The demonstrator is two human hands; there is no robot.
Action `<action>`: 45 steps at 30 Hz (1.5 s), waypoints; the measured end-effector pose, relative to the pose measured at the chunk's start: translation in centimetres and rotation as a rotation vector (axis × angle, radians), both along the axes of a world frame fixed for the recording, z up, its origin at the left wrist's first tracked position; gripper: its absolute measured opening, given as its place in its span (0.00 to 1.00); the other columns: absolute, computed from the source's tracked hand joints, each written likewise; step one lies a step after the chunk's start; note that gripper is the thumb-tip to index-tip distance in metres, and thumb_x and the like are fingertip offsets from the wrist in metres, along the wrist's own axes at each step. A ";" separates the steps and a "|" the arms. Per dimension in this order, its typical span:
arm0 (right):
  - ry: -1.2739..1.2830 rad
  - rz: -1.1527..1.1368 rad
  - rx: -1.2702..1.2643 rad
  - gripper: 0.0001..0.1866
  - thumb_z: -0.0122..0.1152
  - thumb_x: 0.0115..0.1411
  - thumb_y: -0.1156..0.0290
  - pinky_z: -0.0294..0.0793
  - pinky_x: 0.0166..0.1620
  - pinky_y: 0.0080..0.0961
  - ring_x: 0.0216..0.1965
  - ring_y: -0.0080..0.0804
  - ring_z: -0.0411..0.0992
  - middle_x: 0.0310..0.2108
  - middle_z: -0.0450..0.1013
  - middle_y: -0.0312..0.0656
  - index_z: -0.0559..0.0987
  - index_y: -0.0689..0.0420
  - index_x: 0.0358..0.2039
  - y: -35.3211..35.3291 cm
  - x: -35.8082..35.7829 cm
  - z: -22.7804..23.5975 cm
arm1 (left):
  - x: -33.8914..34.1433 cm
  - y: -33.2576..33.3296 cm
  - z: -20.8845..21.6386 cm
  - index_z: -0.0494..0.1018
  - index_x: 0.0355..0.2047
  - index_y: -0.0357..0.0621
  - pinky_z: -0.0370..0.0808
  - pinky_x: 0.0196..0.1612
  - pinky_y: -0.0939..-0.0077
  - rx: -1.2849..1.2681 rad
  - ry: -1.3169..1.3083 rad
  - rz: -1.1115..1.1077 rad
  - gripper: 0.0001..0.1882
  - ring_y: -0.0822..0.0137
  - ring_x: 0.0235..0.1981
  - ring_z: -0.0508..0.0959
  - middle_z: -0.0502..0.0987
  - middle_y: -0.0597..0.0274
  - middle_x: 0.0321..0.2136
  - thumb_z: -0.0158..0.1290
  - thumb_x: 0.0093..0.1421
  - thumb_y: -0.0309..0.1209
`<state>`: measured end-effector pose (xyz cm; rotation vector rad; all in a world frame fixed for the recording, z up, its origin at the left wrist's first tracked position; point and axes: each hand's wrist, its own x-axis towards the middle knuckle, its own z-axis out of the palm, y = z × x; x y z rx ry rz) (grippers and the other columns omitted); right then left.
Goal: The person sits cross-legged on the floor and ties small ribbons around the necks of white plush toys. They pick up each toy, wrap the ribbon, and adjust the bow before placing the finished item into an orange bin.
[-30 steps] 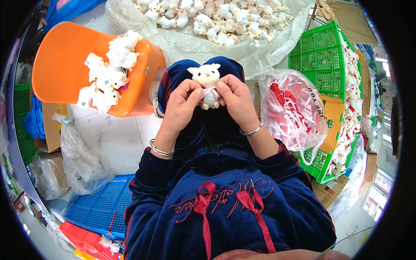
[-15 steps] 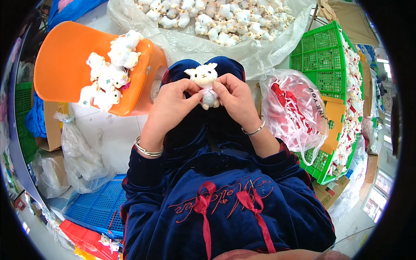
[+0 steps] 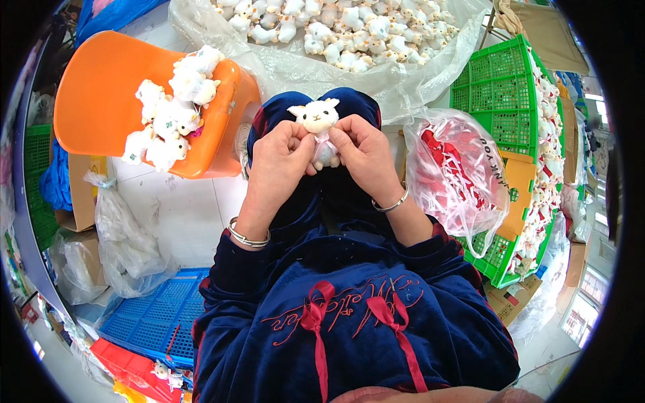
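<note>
A small white plush animal point(image 3: 318, 115) with ears, horns and a pale pink ribbon at its neck sits upright above my knees, facing me. My left hand point(image 3: 285, 151) pinches its left side at the neck, thumb and forefinger on the ribbon. On the other side, my right hand point(image 3: 363, 149) grips the toy's body with thumb and curled fingers. The fingers partly cover the ribbon, so I cannot tell whether it is tied. Both wrists wear silvery bangles.
An orange chair point(image 3: 101, 101) at the left bears several white plush toys point(image 3: 176, 114). Beyond my knees, a clear plastic sheet point(image 3: 376, 87) holds a heap of plush toys. To the right are a plastic bag point(image 3: 463, 181) of red and pink ribbons and a green crate point(image 3: 494, 94). A blue crate point(image 3: 154, 316) lies lower left.
My left hand and forearm have shifted slightly right, closer to the toy's chest, with the fingers more bunched at the ribbon. My right hand stays nearly in place on the toy.
</note>
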<state>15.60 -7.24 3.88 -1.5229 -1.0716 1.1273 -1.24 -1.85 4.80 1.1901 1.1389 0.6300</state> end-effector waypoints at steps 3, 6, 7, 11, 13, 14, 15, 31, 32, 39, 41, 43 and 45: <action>-0.026 0.000 0.008 0.08 0.60 0.69 0.71 0.71 0.31 0.19 0.28 0.15 0.68 0.26 0.76 0.35 0.77 0.64 0.37 -0.1 0.0 -0.1 | -0.3 -0.3 -1.0 0.77 0.34 0.35 0.75 0.26 0.85 -0.118 -0.115 -0.022 0.09 0.78 0.21 0.79 0.80 0.63 0.24 0.53 0.70 0.29; -0.069 0.010 0.011 0.09 0.60 0.69 0.71 0.71 0.32 0.20 0.27 0.16 0.69 0.26 0.76 0.37 0.77 0.64 0.37 -0.1 -0.1 0.0 | -0.5 -0.5 -1.1 0.77 0.32 0.35 0.75 0.26 0.86 -0.118 -0.132 -0.044 0.13 0.78 0.21 0.78 0.80 0.64 0.24 0.53 0.71 0.32; -0.080 0.011 0.017 0.09 0.60 0.69 0.71 0.71 0.32 0.20 0.27 0.17 0.69 0.26 0.76 0.37 0.77 0.64 0.37 -0.2 -0.1 0.0 | -0.5 -0.4 -1.0 0.77 0.32 0.36 0.75 0.26 0.86 -0.097 -0.108 -0.059 0.12 0.79 0.21 0.78 0.80 0.64 0.24 0.53 0.71 0.32; -0.112 0.007 0.063 0.09 0.60 0.69 0.70 0.72 0.31 0.22 0.27 0.19 0.70 0.25 0.76 0.40 0.77 0.64 0.37 -0.2 -0.3 -0.2 | -0.3 -0.5 -0.6 0.78 0.34 0.34 0.74 0.25 0.84 -0.074 -0.086 -0.064 0.10 0.78 0.20 0.78 0.80 0.63 0.24 0.55 0.69 0.30; -0.133 -0.001 0.068 0.09 0.60 0.68 0.70 0.71 0.31 0.23 0.26 0.20 0.70 0.25 0.76 0.41 0.76 0.64 0.36 -0.2 -0.3 -0.2 | -0.2 -0.6 -0.8 0.77 0.37 0.34 0.74 0.25 0.84 -0.066 -0.127 -0.053 0.09 0.79 0.20 0.77 0.80 0.64 0.24 0.55 0.69 0.29; -0.144 -0.006 0.071 0.09 0.60 0.68 0.70 0.71 0.31 0.24 0.26 0.20 0.70 0.25 0.75 0.41 0.76 0.64 0.36 -0.2 -0.2 -0.3 | -0.2 -0.8 -1.1 0.77 0.38 0.35 0.74 0.26 0.86 -0.046 -0.156 -0.053 0.07 0.79 0.20 0.77 0.79 0.64 0.25 0.55 0.69 0.28; -0.150 -0.008 0.071 0.09 0.60 0.68 0.70 0.71 0.30 0.24 0.26 0.21 0.70 0.24 0.75 0.41 0.76 0.64 0.36 -0.2 -0.3 -0.2 | -0.2 -0.8 -1.4 0.76 0.39 0.36 0.74 0.26 0.87 -0.027 -0.183 -0.051 0.06 0.79 0.21 0.77 0.79 0.65 0.25 0.55 0.70 0.28; -0.218 -0.007 0.108 0.08 0.60 0.67 0.71 0.70 0.28 0.25 0.22 0.23 0.71 0.22 0.74 0.43 0.76 0.64 0.35 -0.4 -0.8 -0.2 | -0.4 -0.9 -2.5 0.75 0.34 0.34 0.75 0.22 0.84 -0.266 -0.294 0.058 0.12 0.75 0.18 0.79 0.79 0.62 0.22 0.56 0.69 0.32; -0.231 -0.002 0.113 0.08 0.60 0.67 0.71 0.70 0.28 0.25 0.22 0.24 0.71 0.22 0.75 0.43 0.76 0.63 0.35 -0.4 -0.9 -0.2 | -0.5 -0.8 -2.5 0.75 0.34 0.35 0.74 0.22 0.85 -0.254 -0.280 0.046 0.12 0.75 0.18 0.79 0.79 0.62 0.22 0.55 0.70 0.33; -0.220 -0.006 0.140 0.08 0.60 0.68 0.71 0.70 0.28 0.25 0.23 0.24 0.71 0.23 0.75 0.43 0.76 0.63 0.35 -0.4 -0.7 -0.4 | 0.0 -1.5 -2.6 0.74 0.37 0.37 0.75 0.23 0.86 -0.152 -0.314 0.032 0.09 0.76 0.20 0.80 0.80 0.62 0.25 0.52 0.72 0.31; -0.218 -0.012 0.136 0.08 0.60 0.68 0.71 0.70 0.29 0.25 0.23 0.24 0.71 0.23 0.75 0.43 0.76 0.63 0.35 -0.4 -0.7 -0.3 | 0.0 -1.6 -2.6 0.72 0.39 0.38 0.77 0.25 0.86 -0.136 -0.337 0.008 0.08 0.75 0.21 0.80 0.79 0.62 0.26 0.51 0.73 0.30; -0.216 -0.013 0.124 0.08 0.60 0.68 0.71 0.70 0.29 0.25 0.24 0.24 0.71 0.23 0.75 0.43 0.76 0.63 0.35 -0.4 -0.7 -0.3 | -0.1 -1.7 -2.7 0.70 0.40 0.38 0.78 0.27 0.85 -0.096 -0.334 -0.015 0.07 0.75 0.22 0.80 0.79 0.61 0.27 0.49 0.74 0.30; -0.214 -0.015 0.117 0.08 0.60 0.68 0.71 0.70 0.29 0.25 0.24 0.23 0.71 0.23 0.74 0.42 0.76 0.63 0.35 -0.4 -0.6 -0.3 | -0.2 -1.6 -2.7 0.70 0.40 0.38 0.78 0.28 0.85 -0.033 -0.304 -0.041 0.06 0.75 0.23 0.80 0.79 0.61 0.28 0.48 0.74 0.29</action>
